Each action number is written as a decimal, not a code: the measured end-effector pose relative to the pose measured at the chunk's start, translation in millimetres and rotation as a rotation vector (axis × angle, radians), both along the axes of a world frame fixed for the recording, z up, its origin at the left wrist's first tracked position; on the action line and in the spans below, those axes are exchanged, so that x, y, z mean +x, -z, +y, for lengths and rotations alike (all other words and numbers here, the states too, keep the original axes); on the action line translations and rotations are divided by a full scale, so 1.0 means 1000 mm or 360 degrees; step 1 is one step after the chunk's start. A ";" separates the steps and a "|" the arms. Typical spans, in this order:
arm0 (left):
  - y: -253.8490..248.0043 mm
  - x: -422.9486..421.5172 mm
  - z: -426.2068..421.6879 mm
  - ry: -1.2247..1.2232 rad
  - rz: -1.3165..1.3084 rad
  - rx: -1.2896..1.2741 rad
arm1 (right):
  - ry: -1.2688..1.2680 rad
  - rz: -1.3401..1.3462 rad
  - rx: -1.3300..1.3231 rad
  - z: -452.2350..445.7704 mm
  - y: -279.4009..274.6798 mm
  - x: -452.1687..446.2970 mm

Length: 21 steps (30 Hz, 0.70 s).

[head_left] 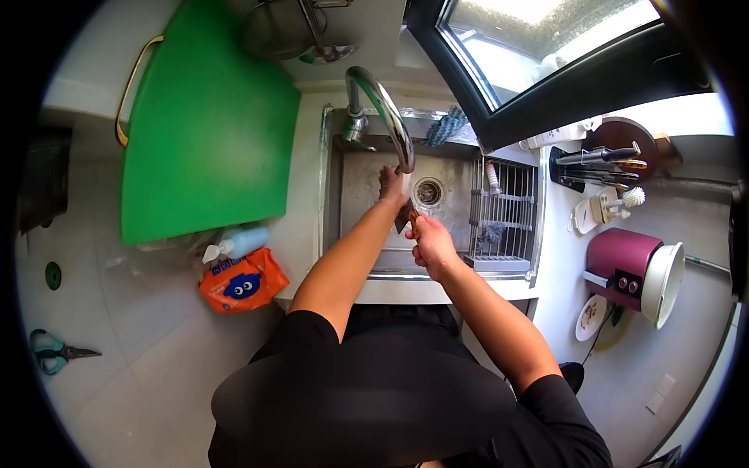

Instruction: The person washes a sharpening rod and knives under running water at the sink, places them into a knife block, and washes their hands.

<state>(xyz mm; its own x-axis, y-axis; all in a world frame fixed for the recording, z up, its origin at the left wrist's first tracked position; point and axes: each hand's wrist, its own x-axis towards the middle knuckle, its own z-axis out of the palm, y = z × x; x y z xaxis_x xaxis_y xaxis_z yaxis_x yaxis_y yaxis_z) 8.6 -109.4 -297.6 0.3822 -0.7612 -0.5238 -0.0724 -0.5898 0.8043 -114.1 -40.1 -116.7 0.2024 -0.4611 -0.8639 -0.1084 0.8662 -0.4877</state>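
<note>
My right hand (434, 243) is wrapped round the brown-orange handle of a knife (402, 218) above the sink's front part. The dark blade points left, beside my left wrist. My left hand (392, 186) is in the sink under the spout of the chrome faucet (389, 109), where water seems to run over it. Its fingers are blurred and partly hidden, so I cannot tell whether they grip anything. Beneath both hands lies the steel sink (359, 175), with its round drain (428, 192) just right of my left hand.
A wire drying rack (511, 207) fills the sink's right side; a blue checked cloth (446, 126) hangs at the back. A large green board (211, 132) and orange wipes pack (243, 281) are left. Right stand a knife holder (568, 171) and maroon appliance (620, 264). An open window (546, 47) juts overhead.
</note>
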 end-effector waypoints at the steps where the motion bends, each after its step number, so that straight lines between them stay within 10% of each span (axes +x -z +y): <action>1: -0.003 0.000 0.000 -0.0016 0.0082 0.0029 | 0.0005 0.0003 0.0004 -0.001 0.003 0.000; 7: -0.052 -0.013 0.051 0.0160 0.1692 0.0404 | -0.0247 0.0238 -0.0367 -0.022 0.044 0.008; 12: -0.078 -0.003 0.068 -0.0126 0.1226 0.0565 | -0.0824 0.0867 -0.1314 -0.002 0.102 -0.001; 17: -0.076 0.009 0.085 -0.0326 0.1361 0.0422 | -0.0962 0.0063 -0.0868 -0.034 0.127 0.009; 21: -0.118 0.008 0.096 -0.0399 0.1298 0.0604 | -0.0465 0.0622 -0.1344 -0.037 0.187 0.058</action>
